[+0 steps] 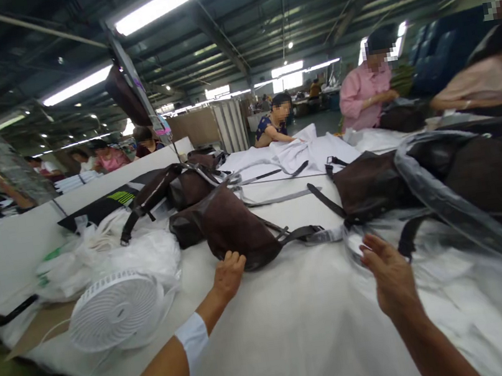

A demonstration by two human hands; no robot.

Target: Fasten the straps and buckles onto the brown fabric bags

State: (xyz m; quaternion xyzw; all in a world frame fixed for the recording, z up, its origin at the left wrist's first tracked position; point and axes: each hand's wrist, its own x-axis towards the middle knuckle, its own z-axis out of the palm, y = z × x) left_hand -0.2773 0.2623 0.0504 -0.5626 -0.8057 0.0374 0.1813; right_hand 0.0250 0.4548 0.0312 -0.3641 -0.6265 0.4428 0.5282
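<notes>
A dark brown leather bag (237,224) lies on the white table in front of me. My left hand (230,274) is closed on its near lower edge, fingers curled over the leather. A dark strap with a buckle (302,232) runs from the bag to the right, its end wrapped in clear plastic. My right hand (388,271) is raised over the table, its fingers apart and bent. Just behind its fingertips is a roundish clear-and-white thing (355,246), whose kind I cannot make out. Right of it lie more dark brown bags (369,189) with plastic-wrapped straps.
A white fan (117,311) stands on the left by crumpled white plastic bags (143,254). Another brown bag (191,184) lies behind the first. Across the table, a person in a dark patterned top (268,129) handles white cloth; others work at the right (364,95).
</notes>
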